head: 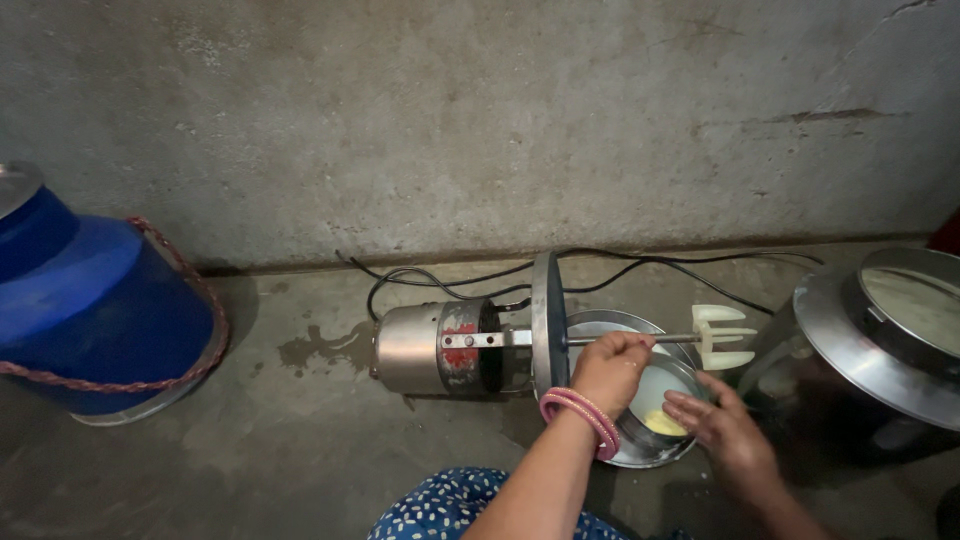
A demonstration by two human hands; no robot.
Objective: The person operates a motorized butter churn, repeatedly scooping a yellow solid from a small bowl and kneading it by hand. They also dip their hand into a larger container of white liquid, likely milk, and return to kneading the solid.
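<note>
An electric churner (470, 347) is lying on its side on the concrete floor (300, 450), its steel motor housing pointing left and its round metal disc (548, 322) standing on edge. A thin steel shaft (625, 339) is running from the disc to the right, ending in a cream-coloured plastic paddle (724, 337) that is being held out over the far rim of a steel bowl (640, 455). The shaft is being gripped by the left hand (612, 368), whose fingers are closed around it just above the bowl; pink bangles (583, 415) are being worn on that wrist. The right hand (728, 430) is being held at the bowl's right rim with its fingers extended and loosely open, gripping nothing, their tips close to a small yellowish lump (664, 423) lying inside the bowl. A black cable (440, 283) is trailing along the wall behind the churner. A blue drum (95, 310) bound with rope is standing at the left, and a large steel pot (880, 350) at the right.
</note>
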